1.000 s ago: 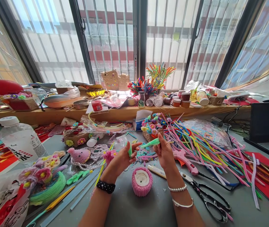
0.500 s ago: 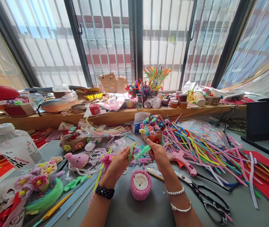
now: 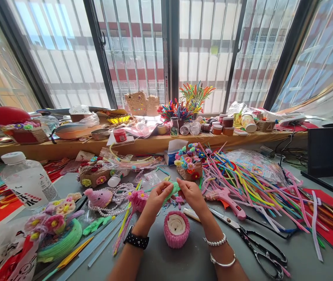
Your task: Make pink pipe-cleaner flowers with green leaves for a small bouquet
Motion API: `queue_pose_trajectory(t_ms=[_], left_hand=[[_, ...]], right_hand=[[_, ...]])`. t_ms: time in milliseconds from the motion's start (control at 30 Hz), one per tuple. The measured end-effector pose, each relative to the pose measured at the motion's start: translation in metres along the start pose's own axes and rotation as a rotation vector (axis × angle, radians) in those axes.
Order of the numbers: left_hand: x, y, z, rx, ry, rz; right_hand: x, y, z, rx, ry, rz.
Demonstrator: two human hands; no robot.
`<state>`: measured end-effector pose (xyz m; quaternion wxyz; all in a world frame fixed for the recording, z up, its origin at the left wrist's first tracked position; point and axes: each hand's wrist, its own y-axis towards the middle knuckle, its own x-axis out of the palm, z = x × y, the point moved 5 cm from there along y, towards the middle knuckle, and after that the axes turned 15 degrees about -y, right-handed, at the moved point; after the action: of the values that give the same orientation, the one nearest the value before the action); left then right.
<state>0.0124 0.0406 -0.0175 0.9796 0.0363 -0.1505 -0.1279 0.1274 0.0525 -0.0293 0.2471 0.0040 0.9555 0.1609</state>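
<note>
Both my hands meet over the middle of the table, pinching a light green pipe cleaner piece (image 3: 172, 190) between them. My left hand (image 3: 159, 196) grips its left side and my right hand (image 3: 191, 194) its right side; the fingertips partly cover it. Just below stands a small pink ribbed pot (image 3: 177, 239) made of fuzzy stems, with a white rolled filling (image 3: 176, 225) showing at its top. A pink fuzzy piece (image 3: 138, 200) lies left of my left hand. Beside my right forearm are large black-handled scissors (image 3: 260, 249) and a pink glue gun (image 3: 227, 201).
Loose coloured pipe cleaners (image 3: 242, 183) spread over the right of the table. At left stand a plastic bottle (image 3: 27, 181) and a green flower piece (image 3: 63, 238), near clear glue sticks (image 3: 96, 242). A flower basket (image 3: 189, 168) sits behind my hands, below a crowded windowsill (image 3: 143, 142).
My hands have come closer together, and the green piece, stretched between them before, is now bunched at the fingertips. The whole view has shifted slightly.
</note>
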Motion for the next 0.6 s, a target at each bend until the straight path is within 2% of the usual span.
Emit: queue_pose_trajectory(t_ms=[300,400,600], left_hand=[[-0.008,0.006,-0.007,0.054,0.075,0.037],[-0.005,0.004,-0.002,0.037,0.077,-0.032],[0.002,-0.006,0.003,-0.172,0.139,-0.251]], right_hand=[[0.000,-0.002,-0.010,-0.070,-0.109,0.012],[-0.004,-0.003,-0.013,-0.071,-0.098,0.032],[-0.014,-0.003,-0.008,-0.028,0.034,0.074]])
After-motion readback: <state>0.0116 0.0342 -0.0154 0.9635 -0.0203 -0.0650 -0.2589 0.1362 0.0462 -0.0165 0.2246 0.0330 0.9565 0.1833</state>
